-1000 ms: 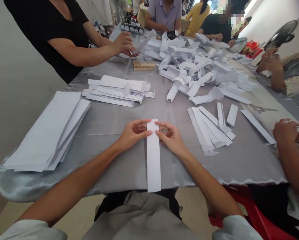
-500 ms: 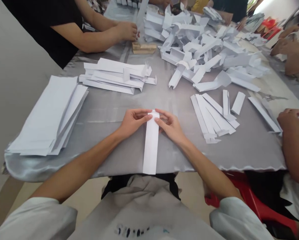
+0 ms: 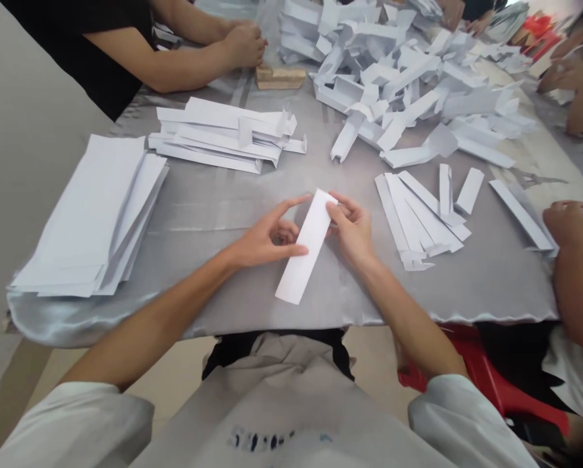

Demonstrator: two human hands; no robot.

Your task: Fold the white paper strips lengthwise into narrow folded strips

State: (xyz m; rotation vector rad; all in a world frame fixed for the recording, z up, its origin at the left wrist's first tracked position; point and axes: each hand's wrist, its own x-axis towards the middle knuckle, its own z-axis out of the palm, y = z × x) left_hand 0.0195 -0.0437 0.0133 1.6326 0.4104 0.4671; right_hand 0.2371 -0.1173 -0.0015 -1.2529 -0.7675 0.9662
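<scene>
A long white paper strip (image 3: pixel 305 249) lies tilted over the grey tablecloth (image 3: pixel 223 214), its far end lifted toward the right. My left hand (image 3: pixel 266 235) pinches the strip's left edge near the middle with thumb and fingers. My right hand (image 3: pixel 352 227) grips the strip's far end with curled fingers. Both hands are closed on this one strip.
A stack of flat white sheets (image 3: pixel 91 218) lies at the left. Folded strips (image 3: pixel 223 133) are piled ahead, with a fan of strips (image 3: pixel 418 218) at the right and a heap of folded paper pieces (image 3: pixel 398 78) beyond. Other people's hands (image 3: pixel 242 42) (image 3: pixel 571 224) work at the far left and the right edge.
The strip has been lifted off the table's edge and turned from straight toward me to slanting right. My left hand slid down its side. The view tipped lower.
</scene>
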